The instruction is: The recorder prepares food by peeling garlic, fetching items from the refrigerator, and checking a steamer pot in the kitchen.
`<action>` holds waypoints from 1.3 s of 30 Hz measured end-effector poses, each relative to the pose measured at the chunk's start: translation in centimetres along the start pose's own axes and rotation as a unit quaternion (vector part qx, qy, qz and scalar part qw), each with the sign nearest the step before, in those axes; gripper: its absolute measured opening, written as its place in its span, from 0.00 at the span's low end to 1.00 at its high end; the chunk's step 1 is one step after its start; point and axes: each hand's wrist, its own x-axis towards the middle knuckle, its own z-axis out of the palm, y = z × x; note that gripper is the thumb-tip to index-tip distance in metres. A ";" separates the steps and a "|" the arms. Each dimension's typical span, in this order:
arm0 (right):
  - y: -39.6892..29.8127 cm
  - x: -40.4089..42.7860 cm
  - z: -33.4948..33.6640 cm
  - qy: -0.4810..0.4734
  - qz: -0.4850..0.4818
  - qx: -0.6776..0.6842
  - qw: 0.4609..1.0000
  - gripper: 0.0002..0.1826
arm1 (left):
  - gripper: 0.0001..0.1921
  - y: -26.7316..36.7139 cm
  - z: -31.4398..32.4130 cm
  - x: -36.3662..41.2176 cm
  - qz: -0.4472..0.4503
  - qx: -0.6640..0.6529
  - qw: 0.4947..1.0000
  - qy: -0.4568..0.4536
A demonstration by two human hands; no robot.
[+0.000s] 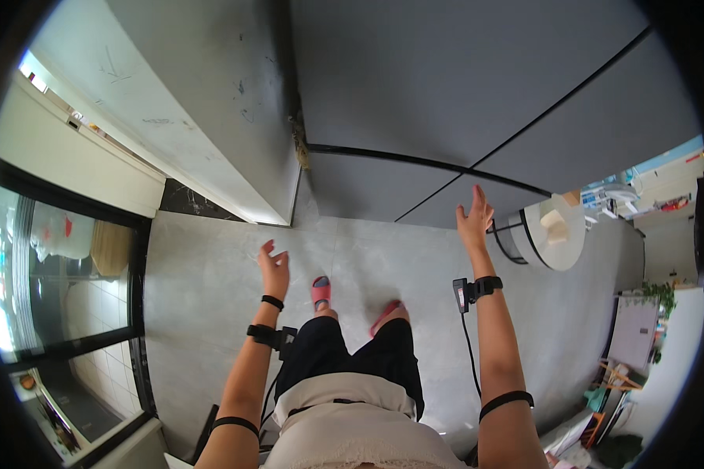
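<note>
My left hand (274,271) is held out in the air above the floor, fingers slightly curled and apart, holding nothing. Near it rises a white wall end (223,117) with scribbles and smudges. My right hand (475,217) reaches further forward, empty, thumb and fingers spread. It appears in front of the lower part of a tall grey cabinet front (387,76) divided by black seams; I cannot tell whether it touches. A black strap with a small cabled device (461,295) sits on my right forearm, and a similar device (286,340) on my left.
A round white table (554,234) with a cardboard piece on it stands to the right. On the left is a black-framed glass door (138,311). Grey tiles cover the floor (205,293). A plant (660,296) and assorted items line the far right wall.
</note>
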 end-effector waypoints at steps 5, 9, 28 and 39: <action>-9.0 4.3 10.6 -0.039 -0.017 -0.026 0.999 0.34 | 0.23 1.5 -2.3 8.4 -0.012 -0.090 0.995 -0.038; -10.4 7.8 11.9 -0.045 -0.118 -0.005 0.992 0.34 | 0.22 2.9 2.2 7.4 -0.041 -0.095 0.995 -0.017; 10.0 10.6 10.2 0.065 -0.153 0.029 0.986 0.20 | 0.21 3.6 31.2 -5.0 -0.021 -0.110 0.993 -0.037; 19.6 -6.7 6.1 -0.008 -0.079 0.211 0.974 0.06 | 0.19 1.1 36.5 -3.2 -0.032 -0.140 0.987 -0.074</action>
